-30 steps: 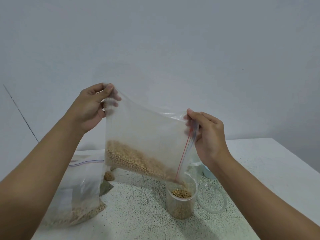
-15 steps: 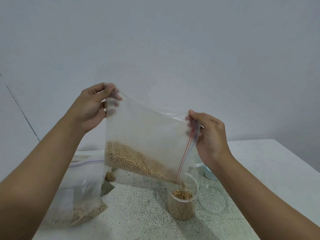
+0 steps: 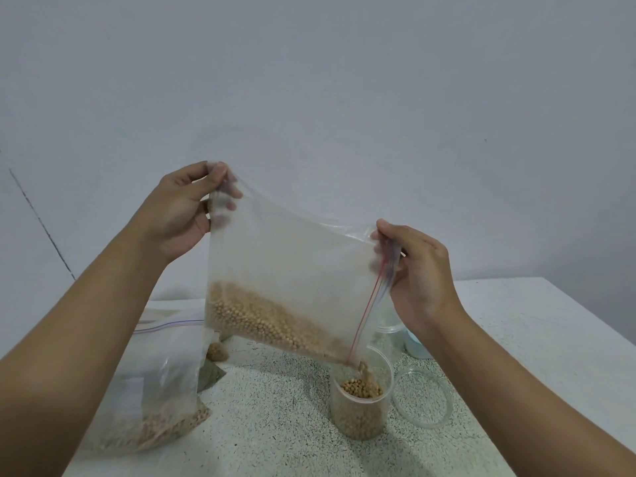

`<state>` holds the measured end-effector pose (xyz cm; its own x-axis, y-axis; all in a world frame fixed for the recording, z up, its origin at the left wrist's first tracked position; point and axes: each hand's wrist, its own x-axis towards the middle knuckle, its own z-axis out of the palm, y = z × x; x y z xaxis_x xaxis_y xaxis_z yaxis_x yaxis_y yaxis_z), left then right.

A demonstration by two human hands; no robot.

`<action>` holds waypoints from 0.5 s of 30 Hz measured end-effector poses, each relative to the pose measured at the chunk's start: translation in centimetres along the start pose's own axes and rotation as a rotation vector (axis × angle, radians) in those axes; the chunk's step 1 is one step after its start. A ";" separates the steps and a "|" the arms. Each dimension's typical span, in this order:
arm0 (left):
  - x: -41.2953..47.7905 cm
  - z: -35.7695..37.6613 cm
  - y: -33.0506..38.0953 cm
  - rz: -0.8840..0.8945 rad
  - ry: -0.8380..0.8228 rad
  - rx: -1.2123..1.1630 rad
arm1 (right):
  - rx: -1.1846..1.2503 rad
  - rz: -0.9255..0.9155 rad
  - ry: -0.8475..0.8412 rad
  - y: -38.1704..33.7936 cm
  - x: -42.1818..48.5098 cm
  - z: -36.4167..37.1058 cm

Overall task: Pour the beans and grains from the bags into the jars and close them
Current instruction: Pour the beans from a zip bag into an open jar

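A clear zip bag of tan beans hangs tilted in the air, its red zip edge pointing down to the right. My left hand pinches its raised bottom corner. My right hand pinches the zip edge near the top. Beans spill from the bag's lowest corner into an open clear jar standing on the table, which is well over half full. Its clear lid lies flat just right of the jar.
A second zip bag of grains slumps on the speckled white table at the left, with smaller bags behind it. More clear jars stand behind my right wrist. The table's right edge runs diagonally at the far right.
More beans have run from the bag into the jar, whose level has risen a little. Both hands hold about the same pose.
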<state>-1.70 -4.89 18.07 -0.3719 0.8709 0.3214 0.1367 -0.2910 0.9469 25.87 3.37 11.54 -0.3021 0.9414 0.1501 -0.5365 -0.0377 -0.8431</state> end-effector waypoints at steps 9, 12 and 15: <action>0.1 0.3 0.1 0.000 0.007 0.048 | 0.029 0.029 0.011 0.2 0.0 -0.2; 0.1 0.2 0.2 0.000 0.007 0.048 | 0.037 0.039 0.010 0.1 0.1 -0.2; 0.2 0.2 0.3 -0.005 -0.002 0.049 | 0.041 0.052 0.020 0.2 0.1 -0.2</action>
<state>-1.52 -4.69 18.43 -0.3710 0.8729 0.3168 0.1802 -0.2670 0.9467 25.88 3.51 11.29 -0.3150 0.9442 0.0963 -0.5528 -0.1001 -0.8273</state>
